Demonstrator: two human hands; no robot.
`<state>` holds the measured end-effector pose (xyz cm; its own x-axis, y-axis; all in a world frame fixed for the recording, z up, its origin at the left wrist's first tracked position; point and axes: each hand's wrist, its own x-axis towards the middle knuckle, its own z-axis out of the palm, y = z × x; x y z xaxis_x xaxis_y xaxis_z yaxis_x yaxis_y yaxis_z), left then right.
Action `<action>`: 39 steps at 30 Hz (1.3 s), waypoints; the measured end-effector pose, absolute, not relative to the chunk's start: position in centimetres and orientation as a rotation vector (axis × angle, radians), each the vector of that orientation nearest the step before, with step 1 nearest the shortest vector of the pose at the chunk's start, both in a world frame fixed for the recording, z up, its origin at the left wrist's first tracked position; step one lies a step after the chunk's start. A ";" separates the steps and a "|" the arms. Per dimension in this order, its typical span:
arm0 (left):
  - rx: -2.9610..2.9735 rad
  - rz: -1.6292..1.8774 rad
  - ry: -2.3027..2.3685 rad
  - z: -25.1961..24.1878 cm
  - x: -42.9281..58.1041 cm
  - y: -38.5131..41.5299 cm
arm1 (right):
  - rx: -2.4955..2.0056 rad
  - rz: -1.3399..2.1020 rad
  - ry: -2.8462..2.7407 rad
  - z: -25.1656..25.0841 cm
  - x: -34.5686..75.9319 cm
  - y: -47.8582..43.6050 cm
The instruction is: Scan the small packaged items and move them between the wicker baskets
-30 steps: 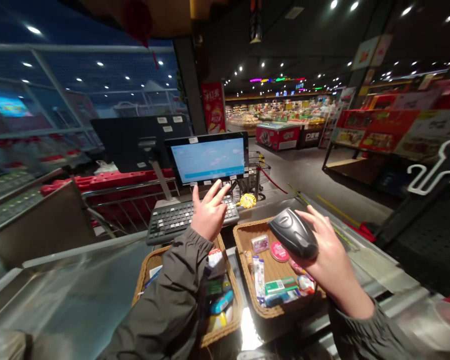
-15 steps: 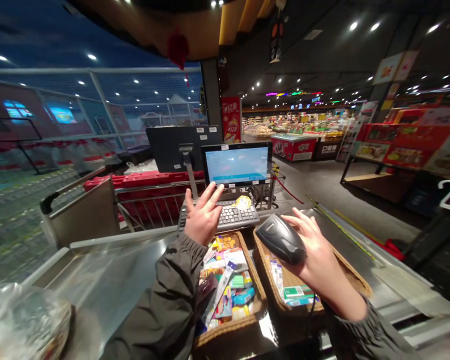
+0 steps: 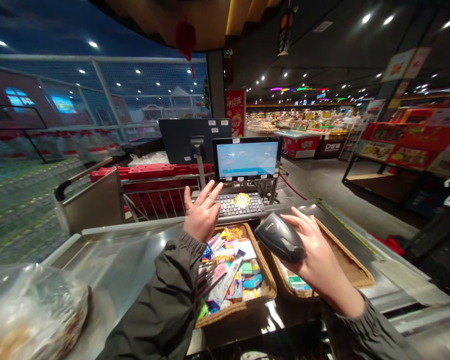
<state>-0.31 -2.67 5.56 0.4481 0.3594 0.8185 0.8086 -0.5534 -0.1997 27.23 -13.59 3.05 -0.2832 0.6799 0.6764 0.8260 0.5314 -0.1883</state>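
L hand point(image 3: 202, 214) is up at centre frame, palm fwd, fingers spread wide open and holding nothing. Its fingertips point(image 3: 214, 189) hang just in front of the keyboard point(image 3: 243, 206); can't tell if they touch the keys. R hand point(image 3: 317, 252), right of centre, is wrapped under a black handheld scanner point(image 3: 279, 236). Palm and thumb grip it from below and the index finger lies stretched along its side. The scanner sits tilted, nose pointing to upper left of frame, above the gap btwn two wicker baskets.

Left basket point(image 3: 267, 284), centre-bottom, is crammed w/ small colourful packets. Right basket point(image 3: 354, 272), under the R wrist, is mostly bare weave, w/ a green-white packet point(image 3: 296, 281) showing beneath the hand. Both baskets rest on a steel counter point(image 3: 112, 260) that runs across the lower half of frame.

Behind the keyboard is a lit touchscreen point(image 3: 246, 159), and a yellow wrapped item point(image 3: 242, 200) lies on the keys. A second monitor point(image 3: 189, 137) stands w/ its back turned, just left of the screen. Red stacked baskets point(image 3: 153, 172) sit behind a metal rail, centre-left. A clear plastic bag point(image 3: 30, 310) w/ blurred contents fills the bottom-left corner. Shop shelves and freezer cases are at upper right, far off.
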 end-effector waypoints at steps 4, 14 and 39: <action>-2.140 -0.983 -1.042 4.7 -2.0 -3.3 | -1.219 -0.210 -2.064 2.5 26.3 -13.6; -2.257 -0.849 -1.316 1.1 -7.0 -4.9 | -1.184 -0.055 -2.153 1.1 23.5 -12.8; -2.644 -0.203 -1.719 -4.2 -5.4 -4.2 | -1.373 -0.083 -2.075 -0.3 27.2 -12.5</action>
